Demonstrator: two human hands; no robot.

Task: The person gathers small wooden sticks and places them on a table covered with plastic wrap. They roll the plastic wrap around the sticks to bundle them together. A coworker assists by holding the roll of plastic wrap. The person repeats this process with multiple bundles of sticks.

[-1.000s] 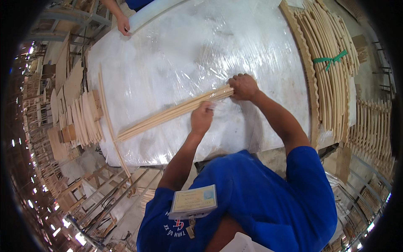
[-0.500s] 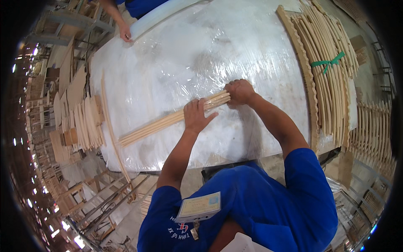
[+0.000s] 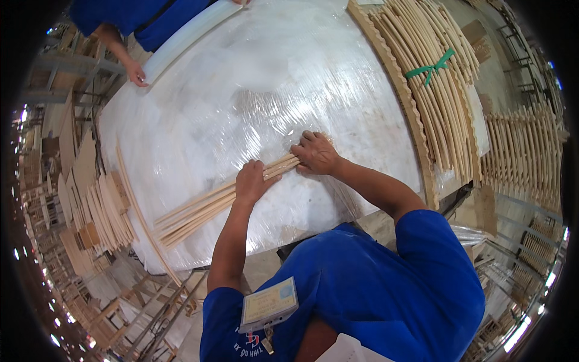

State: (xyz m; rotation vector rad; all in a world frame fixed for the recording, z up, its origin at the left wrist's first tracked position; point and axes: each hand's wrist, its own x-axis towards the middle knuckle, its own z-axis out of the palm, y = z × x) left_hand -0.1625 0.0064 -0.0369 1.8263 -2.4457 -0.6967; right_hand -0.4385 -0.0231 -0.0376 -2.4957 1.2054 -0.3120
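Observation:
A bundle of slim, pale wooden sticks [image 3: 202, 211] lies slantwise over the near part of the film-covered table. Its left ends are fanned apart, while the right ends are drawn close together. My left hand [image 3: 250, 182] is closed around the bundle near its middle, thumb toward the right. At the right end, my right hand [image 3: 316, 154] grips the sticks, and its fingers hide their tips. Thin, clear plastic film [image 3: 344, 196] hangs or lies below my right hand; whether it wraps the sticks, I cannot tell.
Along the table's right side lies a large stack of wooden strips [image 3: 422, 90] with a green tie [image 3: 431, 66]. A long thin strip [image 3: 136, 208] edges the left side. At the far left, a co-worker's hand [image 3: 136, 73] touches a long pale roll [image 3: 187, 39].
The sticks' left ends have spread apart. My left hand has closed more tightly around them. The view has shifted, and more of the co-worker and the pale roll shows.

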